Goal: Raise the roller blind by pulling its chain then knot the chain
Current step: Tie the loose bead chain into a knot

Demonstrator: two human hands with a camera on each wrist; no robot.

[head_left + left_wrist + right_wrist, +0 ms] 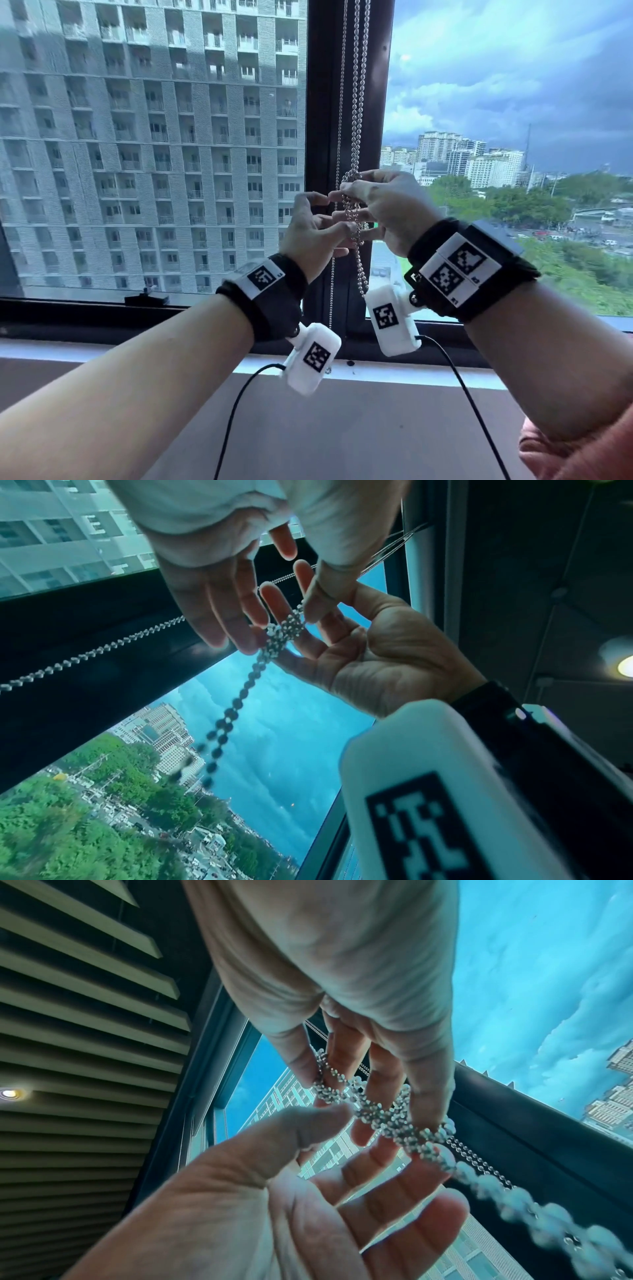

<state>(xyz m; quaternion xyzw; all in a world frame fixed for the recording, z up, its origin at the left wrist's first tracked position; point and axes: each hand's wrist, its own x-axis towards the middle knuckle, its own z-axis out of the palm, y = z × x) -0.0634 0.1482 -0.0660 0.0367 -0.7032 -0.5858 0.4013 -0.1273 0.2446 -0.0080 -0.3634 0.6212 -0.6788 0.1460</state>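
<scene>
Aloft — chain [377,1115] in right hand [387,209]

Shiny metal bead chain [356,102], matt dark window frame [325,102] — glossy glass [154,137]

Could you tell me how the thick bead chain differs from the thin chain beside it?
The thick bead chain has large beads; the thin chain has fine ones. The thick one is bunched where the right hand pinches it; the thin one hangs straight. Both are silvery, hanging before the dark window frame.
</scene>
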